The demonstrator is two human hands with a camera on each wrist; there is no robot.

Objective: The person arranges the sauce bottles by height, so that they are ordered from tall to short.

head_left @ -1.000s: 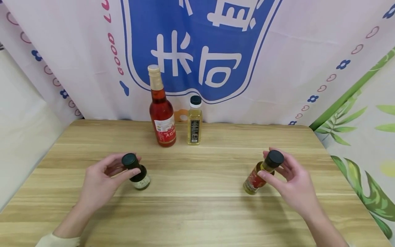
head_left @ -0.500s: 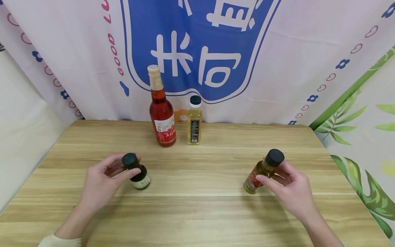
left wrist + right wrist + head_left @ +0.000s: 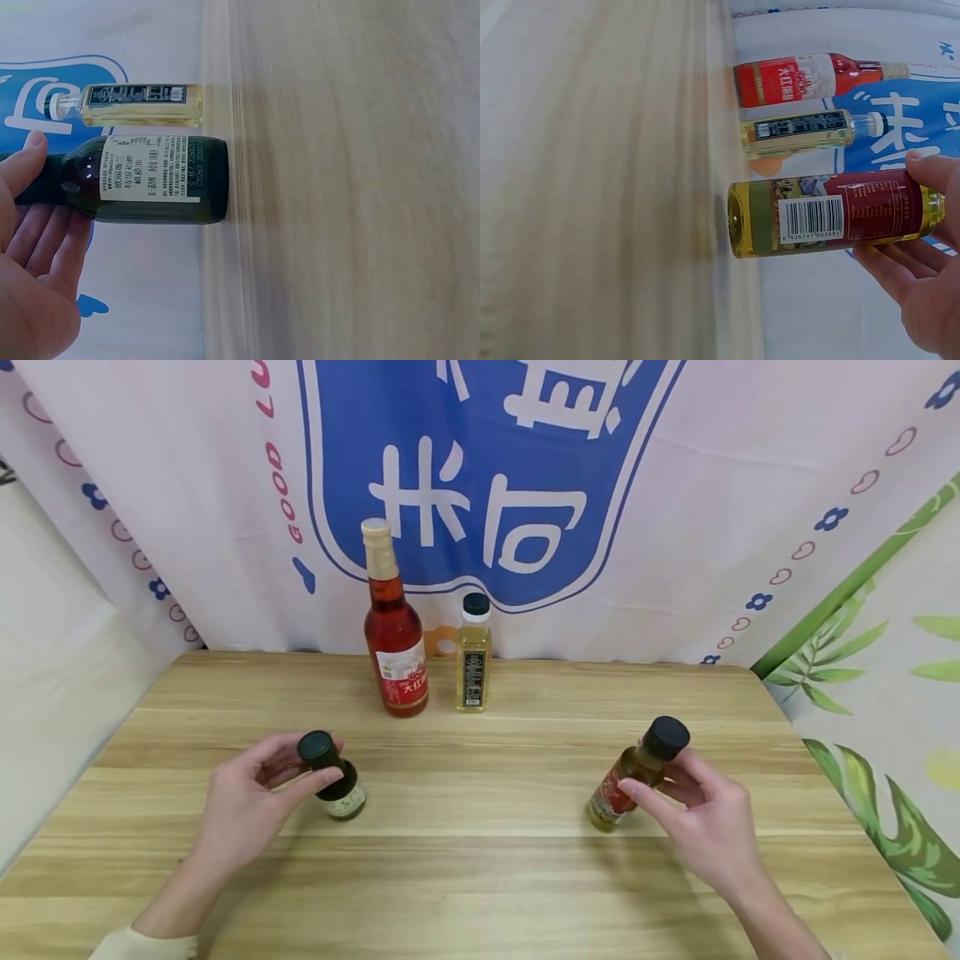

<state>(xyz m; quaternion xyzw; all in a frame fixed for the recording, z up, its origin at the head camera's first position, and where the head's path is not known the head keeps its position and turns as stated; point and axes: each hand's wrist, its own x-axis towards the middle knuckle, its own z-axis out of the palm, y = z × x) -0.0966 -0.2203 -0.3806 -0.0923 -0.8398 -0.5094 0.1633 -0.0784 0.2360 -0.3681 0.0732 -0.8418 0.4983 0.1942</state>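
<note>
From a pale sleeve (image 3: 146, 945), the left hand (image 3: 247, 797) reaches forward and inward over the bench (image 3: 465, 877), thumb on the near side and fingers behind, pinching a dark green bottle (image 3: 343, 797) by its neck. The right hand (image 3: 708, 827) angles inward too, thumb and fingers pinching the upper part of a red-labelled bottle (image 3: 617, 795), well apart from the green one; whether its base touches the bench is hard to tell. Farther back, a tall red bottle (image 3: 393, 635) and a smaller clear bottle (image 3: 474, 668) stand side by side before a printed cloth (image 3: 697, 527).
</note>
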